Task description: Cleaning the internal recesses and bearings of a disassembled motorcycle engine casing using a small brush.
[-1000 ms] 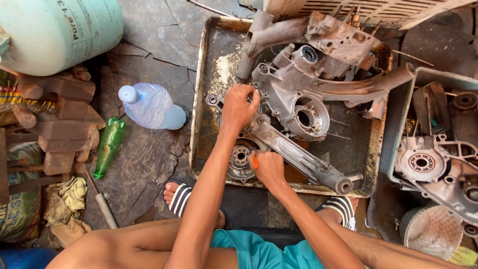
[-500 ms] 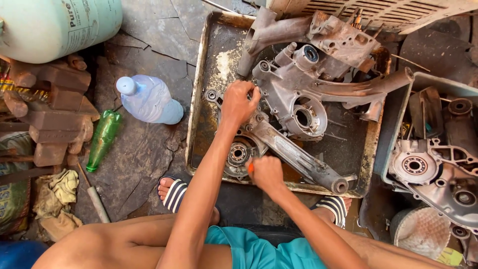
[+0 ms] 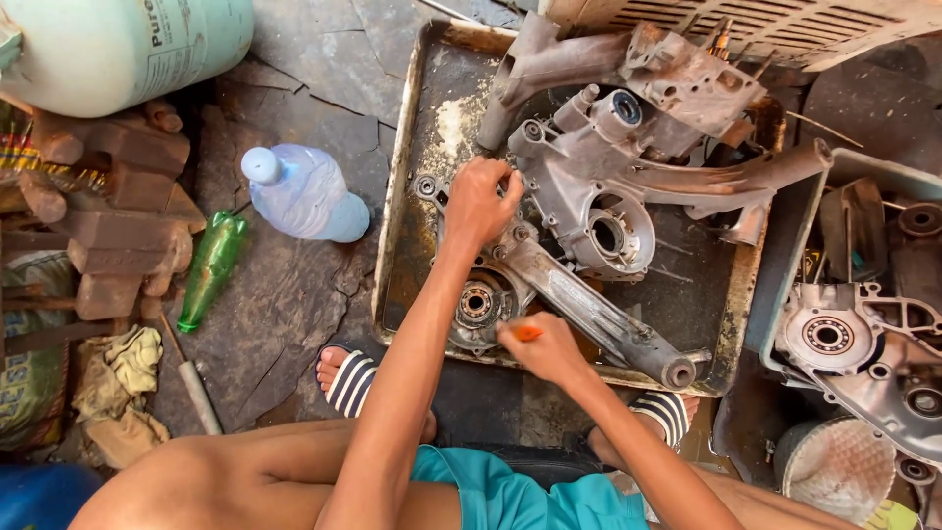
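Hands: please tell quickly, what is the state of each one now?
Left hand: fingers curled shut on the grey engine casing in the metal tray.
Right hand: closed around a small orange tool.

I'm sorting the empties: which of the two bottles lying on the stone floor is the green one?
The green bottle is the slim, dark one nearer the bricks. The other, the clear plastic bottle, is fatter, pale bluish with a white cap, and lies closer to the metal tray.
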